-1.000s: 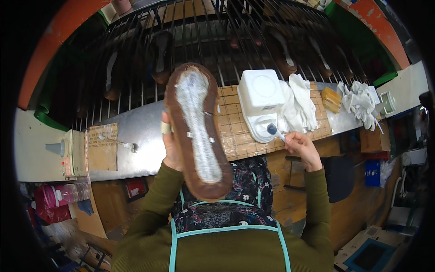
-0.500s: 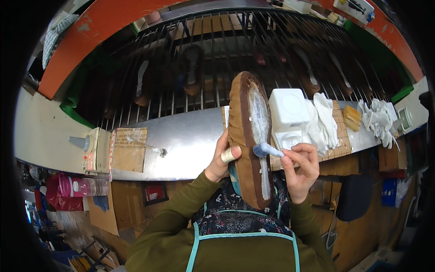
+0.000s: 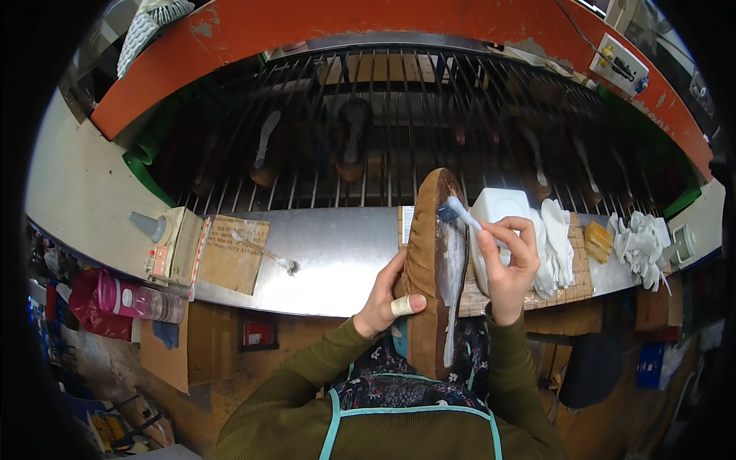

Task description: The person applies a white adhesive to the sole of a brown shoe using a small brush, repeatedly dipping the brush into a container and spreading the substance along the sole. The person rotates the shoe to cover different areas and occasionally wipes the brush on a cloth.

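My left hand (image 3: 386, 299), its thumb wrapped in pale tape, grips a brown suede shoe upper (image 3: 424, 261) by its side. The shoe stands nearly upright in front of me, its underside turned to the right. Along that underside runs a long whitish strip (image 3: 454, 264) with a wet-looking sheen. Between thumb and fingers my right hand (image 3: 507, 264) pinches a small brush (image 3: 463, 213) with a pale blue handle. Its darker blue head touches the upper end of the underside. The fingers of my left hand behind the shoe are partly hidden.
Behind the metal bench (image 3: 330, 253) lies a rack of bars (image 3: 307, 176) with several shoes. A white container (image 3: 494, 205), white gloves (image 3: 558, 249) and a yellow block (image 3: 598, 244) stand right. Left are a cardboard piece (image 3: 234, 257), a crusted brush (image 3: 287, 265) and a boxy device (image 3: 178, 245).
The brush has moved from the middle of the shoe's underside up to its far end. The shoe has turned, so its underside faces more to the right. The view has shifted slightly.
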Demonstrator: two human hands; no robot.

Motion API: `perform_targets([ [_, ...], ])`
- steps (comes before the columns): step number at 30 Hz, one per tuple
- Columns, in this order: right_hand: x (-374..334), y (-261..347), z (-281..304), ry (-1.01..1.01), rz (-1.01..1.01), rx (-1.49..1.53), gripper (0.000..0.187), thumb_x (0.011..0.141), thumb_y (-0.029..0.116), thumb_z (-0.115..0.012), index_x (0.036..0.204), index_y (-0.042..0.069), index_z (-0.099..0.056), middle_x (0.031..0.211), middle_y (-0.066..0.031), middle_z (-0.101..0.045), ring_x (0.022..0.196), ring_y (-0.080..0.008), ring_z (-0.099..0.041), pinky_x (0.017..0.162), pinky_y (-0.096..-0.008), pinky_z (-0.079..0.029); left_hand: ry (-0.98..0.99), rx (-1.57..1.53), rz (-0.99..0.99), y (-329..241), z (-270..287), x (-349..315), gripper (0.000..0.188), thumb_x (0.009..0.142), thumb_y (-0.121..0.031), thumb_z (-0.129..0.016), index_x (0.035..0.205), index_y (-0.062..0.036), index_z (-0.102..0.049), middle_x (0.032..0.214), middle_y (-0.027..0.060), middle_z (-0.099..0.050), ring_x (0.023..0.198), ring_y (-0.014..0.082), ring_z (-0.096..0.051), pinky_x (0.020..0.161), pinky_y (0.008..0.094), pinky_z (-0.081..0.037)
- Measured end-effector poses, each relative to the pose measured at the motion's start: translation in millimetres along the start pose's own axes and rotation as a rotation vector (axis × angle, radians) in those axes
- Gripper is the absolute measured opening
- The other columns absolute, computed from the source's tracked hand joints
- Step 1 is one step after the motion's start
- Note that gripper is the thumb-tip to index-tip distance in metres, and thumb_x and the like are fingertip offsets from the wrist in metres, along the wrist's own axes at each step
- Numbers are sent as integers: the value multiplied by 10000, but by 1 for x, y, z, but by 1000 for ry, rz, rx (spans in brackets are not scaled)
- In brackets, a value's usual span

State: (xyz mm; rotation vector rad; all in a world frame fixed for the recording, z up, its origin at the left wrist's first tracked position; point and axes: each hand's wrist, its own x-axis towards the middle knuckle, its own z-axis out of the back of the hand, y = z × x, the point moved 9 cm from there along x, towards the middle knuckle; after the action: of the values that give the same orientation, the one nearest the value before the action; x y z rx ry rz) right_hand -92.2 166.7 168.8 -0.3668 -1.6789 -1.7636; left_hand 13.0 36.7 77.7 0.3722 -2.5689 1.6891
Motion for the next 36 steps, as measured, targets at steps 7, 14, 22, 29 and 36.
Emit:
perform_targets([
  [7,28,2,0,-9,125,-29,116,801,8,-716,917,5,-713,892,-33,-527,722,-84,-496,576,-204,-404,36,-20,-20,-3,-1,2,953,750,-382,-751,1425,73,-256,1383,149,-420,1282,224,-410,1088,338,-299],
  [14,15,-6,2,179,123,41,144,766,11,-740,909,26,-726,907,-33,-544,751,-96,-526,579,-208,-419,8,-43,80,3,0,11,1016,724,-531,-727,1428,28,-254,1358,148,-448,1233,244,-477,1032,364,-395],
  [22,0,-7,11,255,137,-5,174,733,27,-763,904,42,-735,874,-34,-568,705,-102,-493,580,-228,-406,6,-66,160,-6,-7,22,883,793,-527,-654,1405,6,-306,1316,143,-488,1187,221,-521,1007,367,-436],
  [29,-11,-6,17,298,129,-70,183,721,28,-771,899,55,-742,867,-36,-574,718,-112,-481,577,-231,-405,-5,-186,205,6,0,23,721,866,-430,-627,1383,2,-367,1290,123,-518,1176,204,-527,1013,334,-420],
  [36,-13,-11,23,258,81,32,158,756,32,-752,910,8,-724,911,-51,-564,733,-98,-522,570,-221,-427,64,-282,247,7,-12,25,712,887,-485,-592,1372,-12,-374,1269,130,-532,1152,200,-558,983,344,-472],
])
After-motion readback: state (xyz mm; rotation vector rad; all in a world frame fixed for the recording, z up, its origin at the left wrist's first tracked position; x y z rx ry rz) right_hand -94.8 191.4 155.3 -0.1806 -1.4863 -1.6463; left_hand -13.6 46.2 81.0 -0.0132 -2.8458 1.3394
